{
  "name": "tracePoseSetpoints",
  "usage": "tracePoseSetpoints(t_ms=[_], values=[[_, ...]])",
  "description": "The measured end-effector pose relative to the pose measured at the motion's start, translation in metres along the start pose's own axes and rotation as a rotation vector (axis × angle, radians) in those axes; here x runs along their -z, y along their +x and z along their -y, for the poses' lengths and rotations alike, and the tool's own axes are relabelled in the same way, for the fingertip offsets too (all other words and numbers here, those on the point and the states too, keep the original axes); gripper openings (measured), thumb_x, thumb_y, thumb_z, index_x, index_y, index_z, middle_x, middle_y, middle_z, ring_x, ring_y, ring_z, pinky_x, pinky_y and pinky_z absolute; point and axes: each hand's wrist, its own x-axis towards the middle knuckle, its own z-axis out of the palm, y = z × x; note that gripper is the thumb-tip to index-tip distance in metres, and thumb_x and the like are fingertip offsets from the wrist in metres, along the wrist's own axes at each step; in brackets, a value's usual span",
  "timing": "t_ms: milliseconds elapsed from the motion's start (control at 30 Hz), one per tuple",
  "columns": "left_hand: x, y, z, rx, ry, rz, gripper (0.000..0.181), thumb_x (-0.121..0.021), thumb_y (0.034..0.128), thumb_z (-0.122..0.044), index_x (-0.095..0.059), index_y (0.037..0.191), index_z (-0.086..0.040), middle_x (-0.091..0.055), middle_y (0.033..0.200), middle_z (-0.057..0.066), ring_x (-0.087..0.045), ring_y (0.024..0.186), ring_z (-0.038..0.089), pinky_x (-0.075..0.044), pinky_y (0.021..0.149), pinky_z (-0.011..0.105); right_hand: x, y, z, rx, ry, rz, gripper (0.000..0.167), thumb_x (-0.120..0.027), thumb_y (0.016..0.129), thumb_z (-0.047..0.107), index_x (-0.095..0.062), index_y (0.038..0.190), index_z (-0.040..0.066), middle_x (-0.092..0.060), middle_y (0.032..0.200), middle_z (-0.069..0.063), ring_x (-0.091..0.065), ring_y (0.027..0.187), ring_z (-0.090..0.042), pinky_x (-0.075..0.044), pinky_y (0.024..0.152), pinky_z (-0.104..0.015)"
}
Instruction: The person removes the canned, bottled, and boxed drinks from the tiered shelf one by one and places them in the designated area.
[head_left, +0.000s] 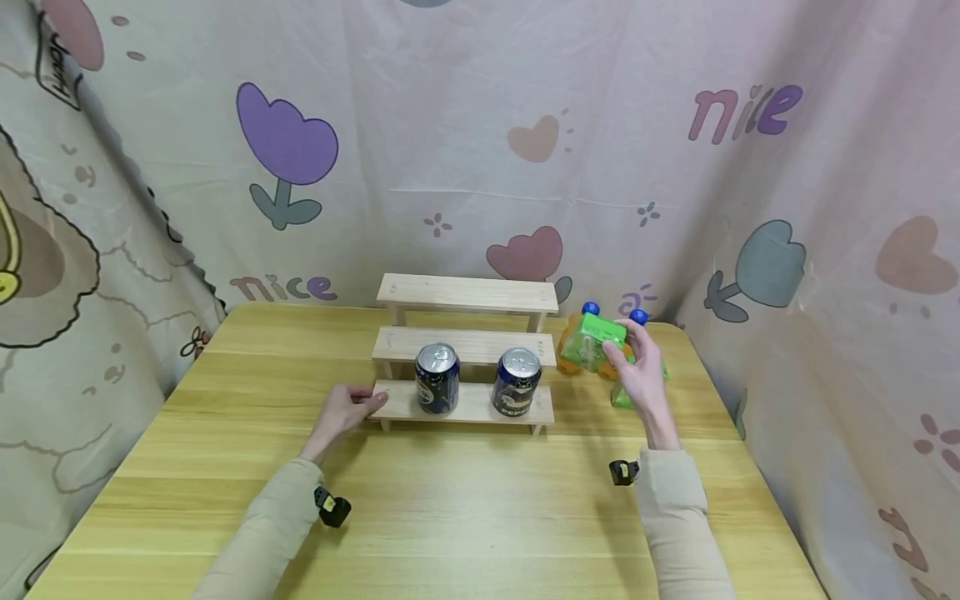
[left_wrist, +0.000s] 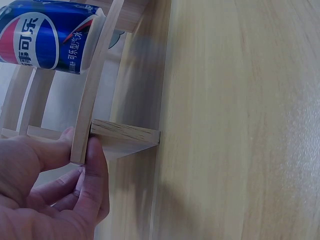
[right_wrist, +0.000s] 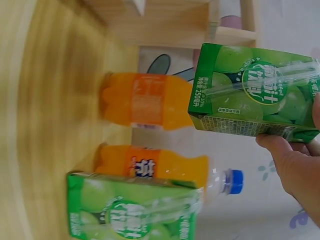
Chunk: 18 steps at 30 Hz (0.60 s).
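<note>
A three-step wooden rack stands on the table, with two dark blue cans upright on its lowest step. My left hand pinches the left end of that step; in the left wrist view the thumb and fingers of the hand lie on both faces of the board, below a Pepsi can. To the right of the rack my right hand holds a green juice box by one end, raised off the table. The right wrist view shows the box tilted in the hand.
Two orange bottles with blue caps stand behind the held box, right of the rack. Beside them a second green juice box stands on the table. A patterned curtain hangs behind the table.
</note>
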Motion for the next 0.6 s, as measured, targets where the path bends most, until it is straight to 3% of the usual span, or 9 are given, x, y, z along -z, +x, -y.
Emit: tracePoseSetpoints(t_ms=[433, 600], values=[[-0.001, 0.000, 0.001, 0.008, -0.015, 0.000, 0.050, -0.065, 0.0989, -0.030, -0.061, 0.125, 0.013, -0.069, 0.117, 0.030, -0.070, 0.100, 0.033, -0.057, 0.091, 0.047, 0.002, -0.001, -0.031, -0.115, -0.116, 0.079, 0.041, -0.057, 0.100, 0.003, -0.047, 0.139, -0.003, -0.055, 0.138, -0.026, -0.054, 0.104, 0.001, -0.050, 0.086, -0.012], [-0.001, 0.000, 0.001, 0.010, -0.022, 0.000, 0.050, -0.065, 0.0987, -0.029, -0.061, 0.125, 0.013, -0.069, 0.117, 0.031, -0.070, 0.100, 0.034, -0.057, 0.092, 0.047, 0.000, 0.000, -0.041, -0.136, -0.151, 0.094, 0.042, -0.057, 0.101, 0.005, -0.046, 0.141, -0.003, -0.055, 0.139, -0.028, -0.056, 0.117, -0.020, -0.046, 0.085, -0.010]])
